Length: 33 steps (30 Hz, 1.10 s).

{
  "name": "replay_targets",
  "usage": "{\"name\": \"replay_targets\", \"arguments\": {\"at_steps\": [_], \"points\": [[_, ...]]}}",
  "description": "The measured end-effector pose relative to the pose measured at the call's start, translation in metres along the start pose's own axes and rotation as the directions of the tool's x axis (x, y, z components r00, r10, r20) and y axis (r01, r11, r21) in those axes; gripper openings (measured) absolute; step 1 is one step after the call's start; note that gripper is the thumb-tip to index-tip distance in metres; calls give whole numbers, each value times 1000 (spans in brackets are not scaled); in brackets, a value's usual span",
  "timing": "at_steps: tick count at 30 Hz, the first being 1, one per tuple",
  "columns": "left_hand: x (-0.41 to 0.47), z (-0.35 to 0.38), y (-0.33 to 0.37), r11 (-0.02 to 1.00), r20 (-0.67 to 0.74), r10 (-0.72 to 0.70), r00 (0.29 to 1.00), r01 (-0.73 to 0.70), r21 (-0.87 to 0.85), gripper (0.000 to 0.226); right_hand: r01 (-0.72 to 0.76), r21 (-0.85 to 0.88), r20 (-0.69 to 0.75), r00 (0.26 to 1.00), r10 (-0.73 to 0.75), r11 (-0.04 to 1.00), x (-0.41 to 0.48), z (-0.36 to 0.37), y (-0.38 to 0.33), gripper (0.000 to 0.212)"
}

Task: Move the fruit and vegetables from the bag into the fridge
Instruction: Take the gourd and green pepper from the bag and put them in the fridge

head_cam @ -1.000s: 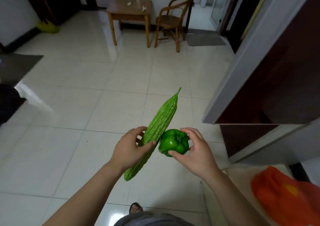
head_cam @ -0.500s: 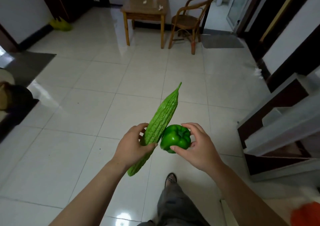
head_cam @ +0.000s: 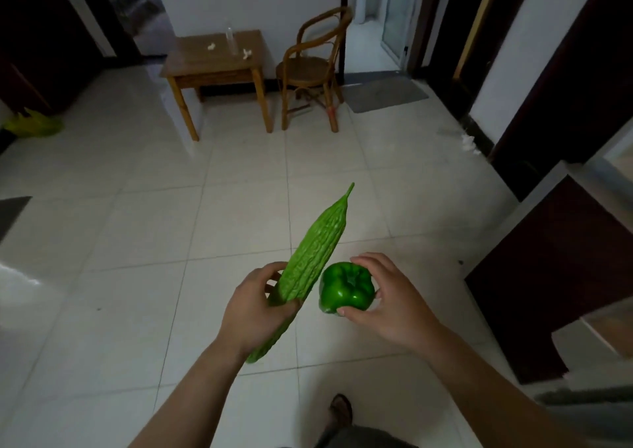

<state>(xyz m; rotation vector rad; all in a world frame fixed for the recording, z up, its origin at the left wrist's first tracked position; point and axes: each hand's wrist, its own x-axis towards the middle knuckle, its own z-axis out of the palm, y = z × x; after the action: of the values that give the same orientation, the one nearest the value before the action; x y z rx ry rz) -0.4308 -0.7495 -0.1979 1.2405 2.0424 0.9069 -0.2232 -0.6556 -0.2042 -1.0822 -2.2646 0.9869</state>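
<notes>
My left hand point(head_cam: 255, 312) grips a long bumpy green bitter gourd point(head_cam: 313, 254) near its lower third; the gourd slants up and to the right, tip pointing away. Beside it, my right hand point(head_cam: 394, 302) holds a glossy green bell pepper point(head_cam: 346, 288) between thumb and fingers, stem side up. Gourd and pepper nearly touch above the white tiled floor. The dark red fridge point(head_cam: 561, 276) with pale trim stands at the right edge. The bag is out of view.
A wooden table point(head_cam: 215, 63) with a bottle and a rattan chair point(head_cam: 313, 70) stand against the far wall. A grey mat point(head_cam: 385, 92) lies by a doorway. A yellow bag point(head_cam: 32, 125) sits at far left. My foot point(head_cam: 340, 410) shows at the bottom.
The view has swung left and away: the fridge has slid to the right edge and the orange bag has left the frame. Both hands keep their hold on gourd and pepper.
</notes>
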Motion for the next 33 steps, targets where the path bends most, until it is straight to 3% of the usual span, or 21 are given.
{"name": "replay_targets", "arguments": {"at_steps": [9,18,24,33], "points": [[161,47,74,978,160,204,966,-193,-81,51,-173,46,-263,948,179,984,79,-60,53,72],[328,128,171,914,440,402,803,-383,-136,48,-395,39,-509,783,358,918,155,-149,121,75],[405,196,252,847,608,501,615,-493,-199,53,-507,63,-711,581,395,859,174,-208,148,70],[391,340,354,820,808,511,293,-449,-355,48,-652,231,-866,201,458,723,120,-279,196,72]]}}
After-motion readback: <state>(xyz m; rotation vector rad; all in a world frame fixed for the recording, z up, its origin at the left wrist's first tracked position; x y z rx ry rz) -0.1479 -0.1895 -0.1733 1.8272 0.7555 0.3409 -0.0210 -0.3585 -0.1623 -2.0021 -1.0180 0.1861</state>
